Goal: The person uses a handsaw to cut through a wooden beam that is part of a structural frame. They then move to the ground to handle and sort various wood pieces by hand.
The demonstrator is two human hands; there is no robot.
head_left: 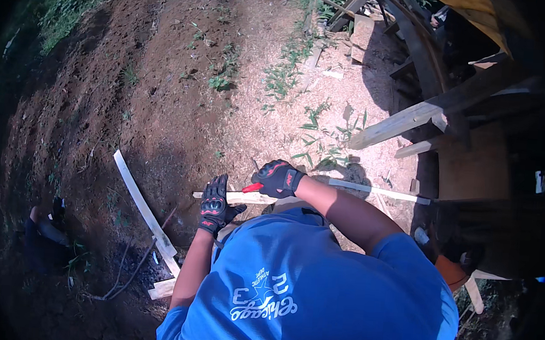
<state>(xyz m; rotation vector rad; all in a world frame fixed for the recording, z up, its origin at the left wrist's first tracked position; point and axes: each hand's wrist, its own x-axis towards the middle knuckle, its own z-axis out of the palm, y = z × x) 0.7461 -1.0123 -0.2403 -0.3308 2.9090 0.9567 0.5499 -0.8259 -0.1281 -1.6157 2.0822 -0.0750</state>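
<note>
A pale wooden strip (pixel 251 198) lies crosswise just in front of my body. Over its left part rests my left hand (pixel 214 205) in a black glove with red trim, fingers stretched forward and thumb out to the right. My right hand (pixel 277 178), in a matching glove, is closed around a red tool (pixel 253 187) just above the strip. The tool's red end points left toward my left hand. Its kind cannot be made out, since the glove hides most of it.
A long pale board (pixel 141 202) lies at left, near shorter offcuts (pixel 162 288) and thin branches. Another narrow strip (pixel 378 190) lies to the right. A heavy wooden beam (pixel 408 122) slants in from a timber structure at right. Sawdust (pixel 252 93) and tilled soil (pixel 132 97) cover the ground ahead.
</note>
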